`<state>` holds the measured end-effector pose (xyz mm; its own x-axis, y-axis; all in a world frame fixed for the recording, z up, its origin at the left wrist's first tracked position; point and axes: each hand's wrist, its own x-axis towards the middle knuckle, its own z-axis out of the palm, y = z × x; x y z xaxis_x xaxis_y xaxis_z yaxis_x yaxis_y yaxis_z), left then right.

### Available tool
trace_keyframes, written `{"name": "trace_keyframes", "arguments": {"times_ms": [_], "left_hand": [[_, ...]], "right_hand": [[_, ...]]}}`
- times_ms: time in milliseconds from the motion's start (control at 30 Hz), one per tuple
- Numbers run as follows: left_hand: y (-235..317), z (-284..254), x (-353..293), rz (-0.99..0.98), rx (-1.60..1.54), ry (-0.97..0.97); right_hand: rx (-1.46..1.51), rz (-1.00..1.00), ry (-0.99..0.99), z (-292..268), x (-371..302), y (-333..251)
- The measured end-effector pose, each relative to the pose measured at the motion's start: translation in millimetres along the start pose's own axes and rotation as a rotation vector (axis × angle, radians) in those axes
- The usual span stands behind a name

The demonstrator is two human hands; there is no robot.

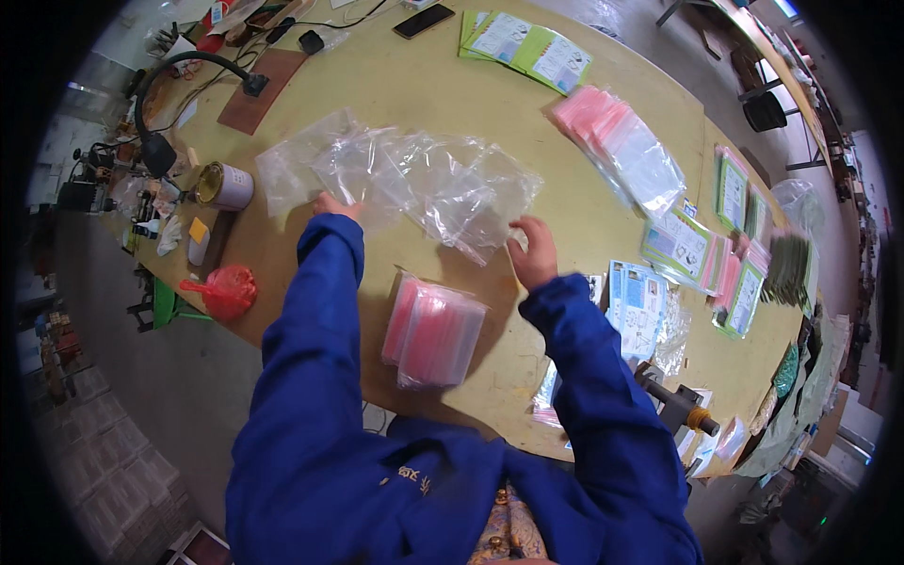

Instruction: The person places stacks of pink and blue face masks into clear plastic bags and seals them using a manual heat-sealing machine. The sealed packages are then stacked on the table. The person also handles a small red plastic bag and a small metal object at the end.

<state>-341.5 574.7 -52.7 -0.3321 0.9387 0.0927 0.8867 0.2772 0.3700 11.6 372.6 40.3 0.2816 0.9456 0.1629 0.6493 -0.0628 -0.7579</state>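
Note:
Clear plastic bags (414,179) lie spread, overlapping and wrinkled, across the middle of the table. My left hand (337,205) rests at their lower left edge, thumb and fingers apart, touching the plastic; the sleeve cuff hides part of it. Just off their right end, my right hand (534,252) is open, its thumb and forefinger apart with nothing visible between them. Between my forearms sits a stack of clear bags with pink strips (435,334), close to the near table edge.
An open can (225,186) and a red plastic bag (231,291) stand at left, below a black desk lamp (157,151). Pink-edged bags (621,151), green-and-white printed packs (529,47) and a phone (424,21) lie farther off. A metal clamp (678,403) juts from the right near edge.

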Motion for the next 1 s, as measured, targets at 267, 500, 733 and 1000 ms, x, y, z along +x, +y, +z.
{"name": "trace_keyframes", "arguments": {"times_ms": [267,500,733,1000], "left_hand": [[-5,-58,-14,-0.305,-1.192,-0.431],[-14,-56,-79,-0.517,-1.923,-1.276],[-1,-48,-66,-0.784,-1.895,-1.254],[29,-37,-72,-0.653,-1.609,-0.990]], "right_hand": [[-0.507,0.195,-0.182,68,82,-20],[0.549,0.359,-0.203,117,29,-55],[-0.297,-0.366,-0.399,64,90,-36],[0.351,-0.001,-0.498,97,111,-43]]}}
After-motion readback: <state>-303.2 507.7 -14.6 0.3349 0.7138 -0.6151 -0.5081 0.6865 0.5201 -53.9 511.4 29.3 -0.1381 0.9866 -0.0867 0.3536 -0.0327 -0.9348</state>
